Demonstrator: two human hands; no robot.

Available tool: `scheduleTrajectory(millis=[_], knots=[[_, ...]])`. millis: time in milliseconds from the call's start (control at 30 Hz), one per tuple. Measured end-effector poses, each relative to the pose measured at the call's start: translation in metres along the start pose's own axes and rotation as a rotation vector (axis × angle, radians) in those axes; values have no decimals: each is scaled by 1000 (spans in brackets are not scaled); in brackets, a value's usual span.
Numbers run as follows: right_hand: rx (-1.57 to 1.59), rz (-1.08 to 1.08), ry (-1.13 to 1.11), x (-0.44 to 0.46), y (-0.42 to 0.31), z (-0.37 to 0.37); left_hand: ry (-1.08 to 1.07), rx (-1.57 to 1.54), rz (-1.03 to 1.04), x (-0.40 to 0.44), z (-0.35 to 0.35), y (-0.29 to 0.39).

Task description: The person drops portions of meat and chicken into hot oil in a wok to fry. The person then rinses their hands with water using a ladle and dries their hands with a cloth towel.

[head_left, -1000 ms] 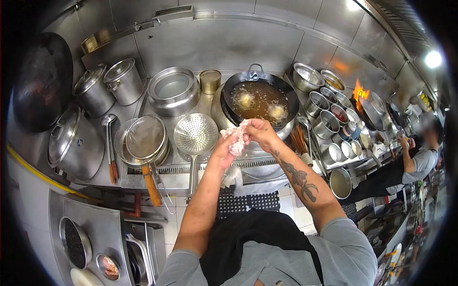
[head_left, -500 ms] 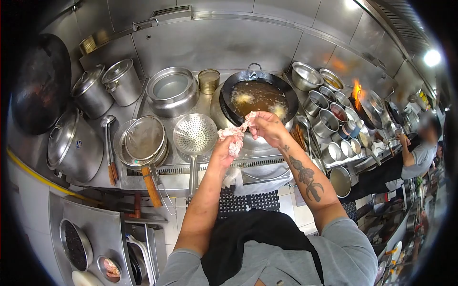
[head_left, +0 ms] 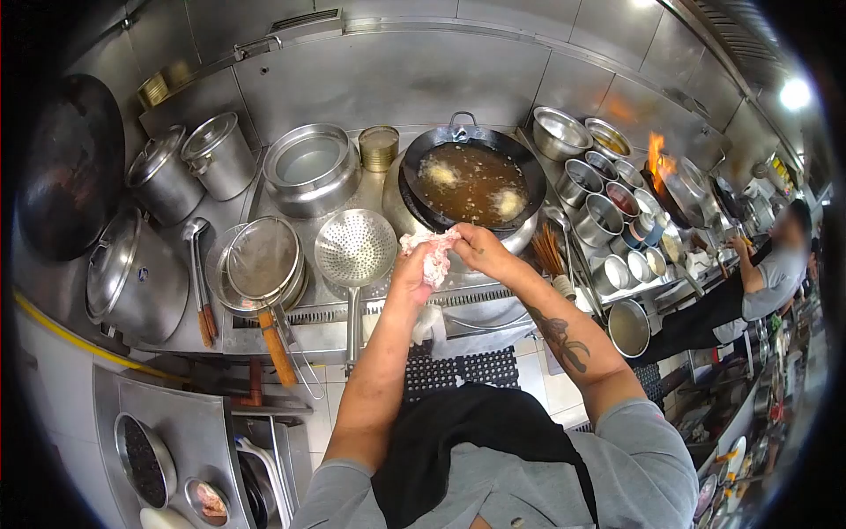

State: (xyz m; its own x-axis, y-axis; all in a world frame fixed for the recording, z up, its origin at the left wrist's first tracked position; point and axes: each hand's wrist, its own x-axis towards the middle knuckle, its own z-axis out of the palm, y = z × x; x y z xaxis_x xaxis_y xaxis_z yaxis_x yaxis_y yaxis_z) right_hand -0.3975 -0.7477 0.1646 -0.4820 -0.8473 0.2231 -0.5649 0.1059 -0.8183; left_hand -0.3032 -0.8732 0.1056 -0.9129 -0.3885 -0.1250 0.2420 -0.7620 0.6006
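Observation:
Near the front rim of the wok, my left hand (head_left: 411, 273) grips a clump of pale pink raw meat (head_left: 434, 257) that looks floured or battered. The thumb and fingers of my right hand (head_left: 483, 249) pinch the clump's upper right edge. Just beyond, the black wok (head_left: 534, 176) holds brown bubbling oil (head_left: 476, 196), in which two pale pieces (head_left: 442, 173) float, one at the left and one at the right. A perforated skimmer (head_left: 355, 251) lies to the left of my left hand, its handle toward me.
Strainers (head_left: 263, 256), ladles (head_left: 199, 273) and lidded pots (head_left: 218, 157) stand on the left. A wide pot of liquid (head_left: 310, 189) and a tin can (head_left: 379, 148) sit behind the skimmer. Seasoning containers (head_left: 599, 220) line the right, with flames (head_left: 656, 154) near a co-worker (head_left: 768, 273).
My right hand has drawn back from the wok's edge toward my left hand, and the stretched strip of meat is now bunched between them. The piece at the right of the oil shows more fully.

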Motion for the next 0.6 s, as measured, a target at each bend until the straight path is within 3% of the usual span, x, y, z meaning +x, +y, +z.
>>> scheduleTrajectory(millis=[33,67,133,167,233,367,500,600], knots=[[-110,-170,85,0,2,1,-1,1,0,5,-7,-2],[-110,-170,86,-2,5,-2,-33,-96,-27,11,-17,-2],[244,228,7,-10,-15,-15,-12,-149,-44,10,-21,5],[244,227,9,-11,-13,-20,-13,-148,-45,10,-23,7],[689,193,43,-12,-14,-34,26,-131,-15,9,-28,11],[879,221,132,-14,-23,-74,3,1,6,2,-28,9],[572,198,229,4,10,-104,-10,52,-41,-7,-28,7],[-320,127,223,27,63,-112,-146,-131,-124,-21,-26,12]])
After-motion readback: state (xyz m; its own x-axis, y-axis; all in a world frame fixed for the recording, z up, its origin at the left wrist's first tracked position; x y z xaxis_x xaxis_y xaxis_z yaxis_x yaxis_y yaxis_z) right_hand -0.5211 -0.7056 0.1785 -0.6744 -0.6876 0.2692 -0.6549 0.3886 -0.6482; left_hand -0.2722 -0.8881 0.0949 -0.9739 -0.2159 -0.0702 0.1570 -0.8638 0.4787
